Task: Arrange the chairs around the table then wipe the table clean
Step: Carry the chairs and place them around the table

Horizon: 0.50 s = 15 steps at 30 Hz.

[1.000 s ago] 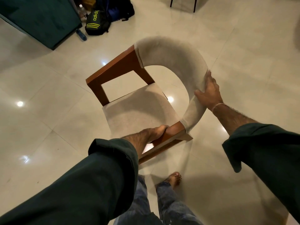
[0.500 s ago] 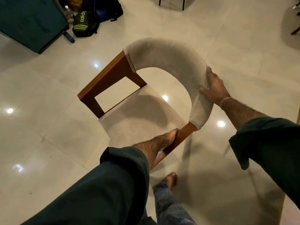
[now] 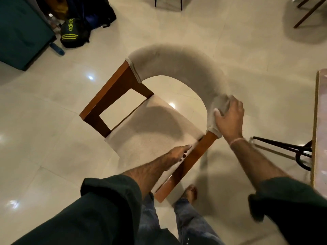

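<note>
Fingers (image 3: pixel 236 105) of right hand (image 3: pixel 229 121) spread, thumb on the inner face, clamped over the padded end of the chair (image 3: pixel 152 129) backrest. Person's left hand (image 3: pixel 177 153) is at the seat edge against the near wooden armrest. Motion blur there, so can't tell if its fingers hook the rail or lie flat.

Chair: reddish-brown square-section wood frame, beige suede-like seat, curved U-shaped padded back. It's over glossy cream floor tiles (image 3: pixel 53 147), just left of the pale table (image 3: pixel 320 121) edge and its thin black hairpin leg (image 3: pixel 283 147).

Far left: black backpack (image 3: pixel 72 35) with yellow-green lettering, contents not visible. Blue bottle (image 3: pixel 57 48) lies beside it, next to a teal cabinet (image 3: pixel 21 32).
</note>
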Tool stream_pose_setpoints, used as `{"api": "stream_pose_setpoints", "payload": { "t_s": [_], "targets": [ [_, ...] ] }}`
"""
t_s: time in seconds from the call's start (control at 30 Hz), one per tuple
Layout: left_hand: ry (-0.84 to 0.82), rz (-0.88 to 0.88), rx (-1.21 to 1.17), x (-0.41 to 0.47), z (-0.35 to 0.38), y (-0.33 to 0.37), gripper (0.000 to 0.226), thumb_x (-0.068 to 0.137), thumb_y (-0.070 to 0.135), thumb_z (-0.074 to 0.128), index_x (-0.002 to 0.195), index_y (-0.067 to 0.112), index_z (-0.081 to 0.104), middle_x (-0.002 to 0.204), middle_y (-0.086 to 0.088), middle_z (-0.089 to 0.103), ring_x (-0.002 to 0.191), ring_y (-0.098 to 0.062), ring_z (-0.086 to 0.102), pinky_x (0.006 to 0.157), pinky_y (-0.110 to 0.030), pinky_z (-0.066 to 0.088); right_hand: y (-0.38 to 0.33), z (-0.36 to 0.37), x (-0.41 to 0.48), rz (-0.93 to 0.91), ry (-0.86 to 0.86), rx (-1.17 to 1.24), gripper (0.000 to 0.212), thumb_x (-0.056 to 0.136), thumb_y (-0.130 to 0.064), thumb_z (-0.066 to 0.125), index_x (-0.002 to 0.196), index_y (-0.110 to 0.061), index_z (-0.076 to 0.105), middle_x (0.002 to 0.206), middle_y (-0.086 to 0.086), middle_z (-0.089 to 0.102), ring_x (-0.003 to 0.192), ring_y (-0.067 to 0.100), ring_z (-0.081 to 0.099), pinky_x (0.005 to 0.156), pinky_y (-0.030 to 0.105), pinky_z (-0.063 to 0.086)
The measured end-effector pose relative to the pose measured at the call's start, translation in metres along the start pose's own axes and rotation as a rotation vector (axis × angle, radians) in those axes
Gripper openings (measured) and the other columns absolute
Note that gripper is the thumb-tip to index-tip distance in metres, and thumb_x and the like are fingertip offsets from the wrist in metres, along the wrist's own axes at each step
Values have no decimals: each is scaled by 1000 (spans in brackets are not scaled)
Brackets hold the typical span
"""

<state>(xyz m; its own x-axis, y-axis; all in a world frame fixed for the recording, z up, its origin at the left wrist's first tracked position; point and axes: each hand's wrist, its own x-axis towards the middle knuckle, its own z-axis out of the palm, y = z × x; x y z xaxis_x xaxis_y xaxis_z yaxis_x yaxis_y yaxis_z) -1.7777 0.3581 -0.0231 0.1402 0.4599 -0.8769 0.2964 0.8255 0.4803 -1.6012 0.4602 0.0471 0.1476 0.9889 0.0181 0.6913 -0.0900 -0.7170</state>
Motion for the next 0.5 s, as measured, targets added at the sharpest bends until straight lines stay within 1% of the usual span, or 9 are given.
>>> {"api": "stream_pose_setpoints", "payload": {
  "t_s": [0.1, 0.17, 0.2, 0.27, 0.3, 0.37, 0.4, 0.47, 0.5],
  "targets": [
    [-2, 31, 61, -8, -19, -6, 59, 104, 53, 41, 140, 9, 54, 130, -8, 59, 117, -27, 56, 94, -36, 37, 0, 13, -79, 143, 115, 84, 54, 92, -29, 62, 140, -22, 38, 145, 2, 35, 132, 11, 31, 112, 36, 35],
    [-34, 11, 83, -15, -29, -13, 58, 104, 53, 40, 139, 9, 55, 131, -9, 60, 117, -27, 57, 96, -37, 37, 0, 35, -135, 322, 115, 199, 54, 91, -44, 61, 137, -26, 38, 139, -1, 38, 129, 11, 37, 107, 39, 41],
    [-56, -7, 99, -14, -31, -23, 56, 104, 54, 40, 135, 10, 57, 125, -7, 62, 113, -25, 58, 95, -38, 37, -1, 48, -160, 447, 99, 291, 57, 87, -57, 59, 132, -29, 39, 135, -2, 42, 124, 15, 46, 103, 43, 46],
    [-94, -50, 122, -25, -29, -42, 50, 104, 55, 37, 123, 15, 60, 109, -2, 63, 100, -20, 58, 92, -38, 38, -2, 76, -197, 769, 49, 581, 73, 74, -83, 53, 126, -32, 47, 128, 1, 54, 115, 20, 57, 99, 49, 50],
    [-115, -82, 123, -29, -28, -52, 50, 104, 55, 35, 120, 16, 61, 107, -2, 63, 96, -18, 58, 89, -36, 39, 0, 91, -209, 922, 14, 746, 77, 72, -86, 49, 126, -32, 51, 127, 3, 59, 115, 23, 59, 102, 51, 47],
    [-154, -142, 117, -35, -24, -70, 55, 106, 56, 30, 127, 14, 61, 120, -6, 64, 99, -18, 58, 88, -32, 39, 2, 113, -221, 1144, -61, 970, 73, 83, -80, 36, 125, -24, 57, 120, 4, 64, 118, 26, 57, 110, 52, 39],
    [-159, -157, 85, -38, -21, -76, 58, 106, 56, 29, 134, 13, 58, 131, -9, 62, 107, -21, 57, 91, -32, 39, 4, 120, -221, 1223, -76, 1042, 69, 89, -76, 31, 120, -22, 61, 115, 5, 65, 118, 27, 56, 111, 52, 38],
    [-169, -160, 21, -39, -17, -86, 63, 106, 56, 26, 149, 14, 45, 150, -10, 50, 129, -27, 50, 100, -33, 37, 6, 130, -217, 1300, -57, 1126, 70, 93, -73, 29, 113, -18, 67, 108, 7, 69, 111, 28, 60, 105, 50, 44],
    [-179, -151, 8, -37, -17, -90, 65, 105, 57, 26, 152, 15, 39, 153, -8, 46, 132, -27, 48, 102, -33, 36, 9, 134, -214, 1295, -44, 1114, 68, 94, -71, 31, 111, -17, 69, 106, 9, 71, 106, 27, 63, 99, 47, 49]
  ]
}}
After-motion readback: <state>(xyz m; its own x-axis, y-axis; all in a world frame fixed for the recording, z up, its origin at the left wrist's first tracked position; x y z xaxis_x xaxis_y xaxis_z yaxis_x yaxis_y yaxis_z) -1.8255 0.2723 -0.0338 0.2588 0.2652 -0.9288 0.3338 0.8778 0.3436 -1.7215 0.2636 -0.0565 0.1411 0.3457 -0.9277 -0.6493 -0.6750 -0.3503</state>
